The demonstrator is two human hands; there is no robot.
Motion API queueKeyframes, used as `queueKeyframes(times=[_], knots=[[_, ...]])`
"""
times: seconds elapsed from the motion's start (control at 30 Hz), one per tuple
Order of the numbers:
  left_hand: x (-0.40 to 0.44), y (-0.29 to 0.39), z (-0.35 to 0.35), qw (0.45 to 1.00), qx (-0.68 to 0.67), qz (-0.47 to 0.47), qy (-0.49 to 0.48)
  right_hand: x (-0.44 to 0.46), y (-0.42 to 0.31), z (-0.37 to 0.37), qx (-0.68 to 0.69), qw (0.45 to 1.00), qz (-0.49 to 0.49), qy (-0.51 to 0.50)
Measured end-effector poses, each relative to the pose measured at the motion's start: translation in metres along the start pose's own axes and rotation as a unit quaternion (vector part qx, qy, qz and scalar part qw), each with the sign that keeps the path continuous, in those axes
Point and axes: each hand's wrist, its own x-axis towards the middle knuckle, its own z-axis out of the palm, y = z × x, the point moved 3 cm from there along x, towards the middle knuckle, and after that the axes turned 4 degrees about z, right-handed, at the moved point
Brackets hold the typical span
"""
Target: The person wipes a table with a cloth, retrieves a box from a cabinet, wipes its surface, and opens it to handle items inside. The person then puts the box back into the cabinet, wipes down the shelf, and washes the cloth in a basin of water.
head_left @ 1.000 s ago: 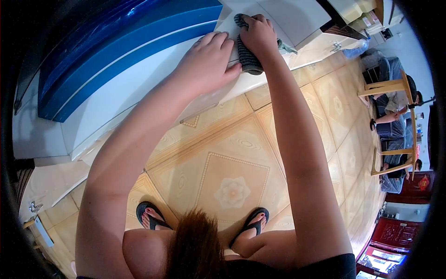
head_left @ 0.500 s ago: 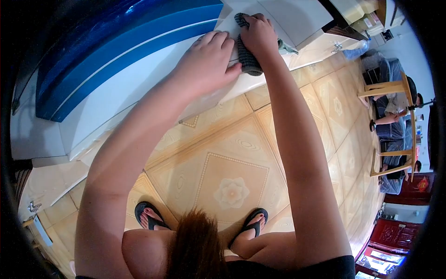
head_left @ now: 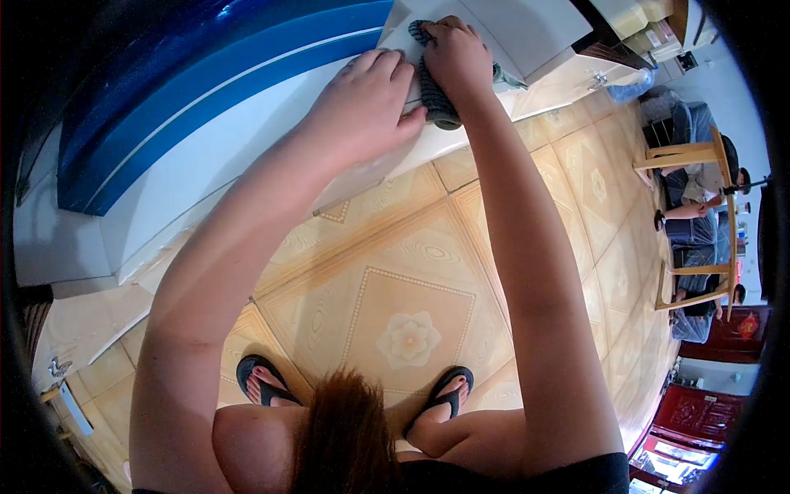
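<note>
My right hand (head_left: 457,56) presses down on a dark grey striped cloth (head_left: 436,97), with its fingers bent over the cloth's upper part. The cloth lies bunched on a white surface (head_left: 193,156) and hangs at its front edge; a greenish corner shows to the right of my wrist. My left hand (head_left: 362,100) rests on the same surface just left of the cloth. Its fingers are spread and slightly bent, and the thumb tip reaches close to the cloth; whether it touches, I cannot tell. Behind my left hand stands a large, glossy blue object (head_left: 239,99) with a thin white line.
Below is a beige patterned tile floor (head_left: 409,329), with my feet in black flip-flops (head_left: 267,383). A wooden table frame (head_left: 699,152) stands at the right, with people seated beyond it. A clear plastic bottle (head_left: 632,87) is near the cabinet's far end.
My right hand has shifted very slightly up and left with the cloth. The left hand stays nearly in place, and the view has tilted a little.
</note>
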Motion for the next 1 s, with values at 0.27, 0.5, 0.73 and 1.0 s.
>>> queueKeyframes(times=[0.27, 0.5, 0.73, 1.0], knots=[[-0.0001, 0.0007, 0.0001, 1.0, 0.006, -0.004, 0.004, 0.005, 0.0017, 0.0028, -0.02, 1.0, -0.006, -0.005], [0.0001, 0.0009, -0.0005, 1.0, 0.013, -0.002, 0.003, -0.0001, -0.005, -0.0053, -0.01, 0.999, -0.031, 0.022], [0.0004, 0.0004, 0.0, 1.0, 0.007, -0.002, -0.003, 0.0018, -0.0034, -0.0043, 0.006, 1.0, -0.004, -0.031], [-0.0003, -0.0011, 0.002, 1.0, 0.007, 0.003, 0.011, 0.0003, -0.007, -0.0035, -0.042, 0.999, -0.001, 0.004]])
